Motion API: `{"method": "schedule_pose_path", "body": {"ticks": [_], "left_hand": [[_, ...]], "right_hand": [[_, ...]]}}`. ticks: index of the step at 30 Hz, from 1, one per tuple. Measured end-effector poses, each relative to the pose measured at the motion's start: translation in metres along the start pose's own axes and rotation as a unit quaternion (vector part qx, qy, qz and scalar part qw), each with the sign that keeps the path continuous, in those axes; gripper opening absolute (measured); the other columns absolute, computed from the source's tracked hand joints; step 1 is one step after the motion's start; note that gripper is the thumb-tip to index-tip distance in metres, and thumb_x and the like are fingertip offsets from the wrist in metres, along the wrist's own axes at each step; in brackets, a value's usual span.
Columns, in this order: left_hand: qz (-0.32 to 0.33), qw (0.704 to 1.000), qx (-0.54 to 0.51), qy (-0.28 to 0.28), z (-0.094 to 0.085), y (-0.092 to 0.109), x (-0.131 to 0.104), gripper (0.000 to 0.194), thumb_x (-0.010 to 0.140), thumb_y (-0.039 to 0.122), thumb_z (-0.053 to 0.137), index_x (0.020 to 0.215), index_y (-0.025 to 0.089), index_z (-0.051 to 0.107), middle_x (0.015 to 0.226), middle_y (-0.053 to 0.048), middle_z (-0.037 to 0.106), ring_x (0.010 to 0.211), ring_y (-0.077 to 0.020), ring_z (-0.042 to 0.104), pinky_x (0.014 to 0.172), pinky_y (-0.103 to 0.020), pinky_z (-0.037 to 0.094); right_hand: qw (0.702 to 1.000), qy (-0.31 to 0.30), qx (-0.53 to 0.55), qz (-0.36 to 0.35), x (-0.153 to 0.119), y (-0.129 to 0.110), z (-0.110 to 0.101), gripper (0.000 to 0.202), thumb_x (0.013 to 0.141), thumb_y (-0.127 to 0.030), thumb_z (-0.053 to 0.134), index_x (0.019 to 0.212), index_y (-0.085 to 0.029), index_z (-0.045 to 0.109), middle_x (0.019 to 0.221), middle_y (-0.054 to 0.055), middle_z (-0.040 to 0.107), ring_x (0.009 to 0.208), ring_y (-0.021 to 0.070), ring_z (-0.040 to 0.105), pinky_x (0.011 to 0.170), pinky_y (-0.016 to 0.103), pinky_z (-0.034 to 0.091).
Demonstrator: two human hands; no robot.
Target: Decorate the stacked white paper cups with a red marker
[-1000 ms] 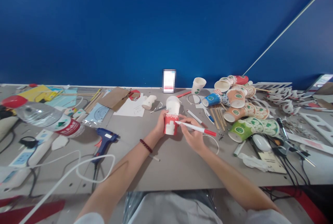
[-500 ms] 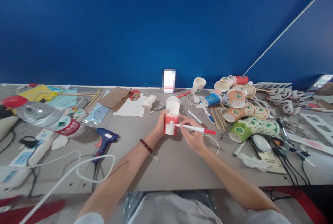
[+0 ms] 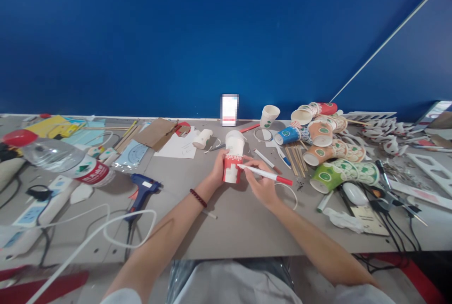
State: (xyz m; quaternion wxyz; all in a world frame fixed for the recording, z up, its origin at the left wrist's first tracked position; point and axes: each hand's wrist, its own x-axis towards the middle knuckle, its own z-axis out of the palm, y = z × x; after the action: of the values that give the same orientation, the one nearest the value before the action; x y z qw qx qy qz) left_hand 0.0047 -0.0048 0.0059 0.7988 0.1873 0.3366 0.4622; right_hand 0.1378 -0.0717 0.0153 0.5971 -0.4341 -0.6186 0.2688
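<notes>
While red cup (image 3: 231,173) is gripped from L by curled L hand (image 3: 218,170), approx ctr of table (image 3: 226,228), marker (image 3: 266,174) is pinched in R hand (image 3: 263,192), tip by cup's R side.

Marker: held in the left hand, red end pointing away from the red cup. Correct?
Wrong hand: the head view shows the marker in the right hand. Its red end does point away from the red cup.

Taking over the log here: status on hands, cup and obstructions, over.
Left hand holding red cup. Right hand holding marker, tip at cup's front. Nothing seen blocking tip; glue gun off left.
</notes>
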Motion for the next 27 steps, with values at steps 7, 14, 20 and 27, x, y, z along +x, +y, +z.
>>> {"method": "schedule_pose_path", "body": {"ticks": [7,14,20,27], "left_hand": [[0.008,1.000,0.011,0.019,0.0002,-0.0006,0.0014,0.028,0.072,0.039,0.058,0.073,0.012,0.062,0.063,-0.007,0.066,0.054,-0.0175,0.059,0.055,-0.028,0.046],[0.005,1.000,0.009,0.018,0.0009,-0.0007,0.0010,0.027,0.072,0.039,0.058,0.073,0.012,0.062,0.062,-0.007,0.066,0.052,-0.0167,0.058,0.053,-0.027,0.045],[0.007,1.000,0.005,0.010,0.0054,0.0013,-0.0039,0.026,0.072,0.038,0.059,0.074,0.012,0.062,0.063,-0.007,0.066,0.053,-0.0167,0.059,0.055,-0.027,0.046],[0.014,1.000,0.014,0.012,0.0068,0.0018,-0.0047,0.025,0.072,0.036,0.057,0.074,0.012,0.063,0.066,-0.009,0.067,0.056,-0.0177,0.059,0.056,-0.029,0.046]], "right_hand": [[1.000,-0.020,0.008,-0.013,-0.0004,0.0020,-0.0012,0.004,0.087,-0.024,0.061,0.083,-0.024,0.061,0.093,0.007,0.072,0.113,0.0273,0.065,0.093,0.043,0.053],[1.000,-0.008,-0.010,0.005,-0.0012,0.0025,-0.0017,0.002,0.088,-0.023,0.060,0.087,-0.023,0.062,0.102,0.008,0.071,0.113,0.0266,0.065,0.094,0.044,0.052],[1.000,-0.011,-0.002,0.002,-0.0005,0.0007,-0.0010,0.004,0.086,-0.024,0.061,0.083,-0.023,0.061,0.099,0.008,0.072,0.111,0.0272,0.065,0.092,0.043,0.053],[1.000,-0.010,-0.009,-0.003,0.0002,-0.0008,-0.0011,0.005,0.088,-0.024,0.059,0.083,-0.024,0.061,0.090,0.006,0.071,0.111,0.0268,0.066,0.091,0.042,0.053]]}}
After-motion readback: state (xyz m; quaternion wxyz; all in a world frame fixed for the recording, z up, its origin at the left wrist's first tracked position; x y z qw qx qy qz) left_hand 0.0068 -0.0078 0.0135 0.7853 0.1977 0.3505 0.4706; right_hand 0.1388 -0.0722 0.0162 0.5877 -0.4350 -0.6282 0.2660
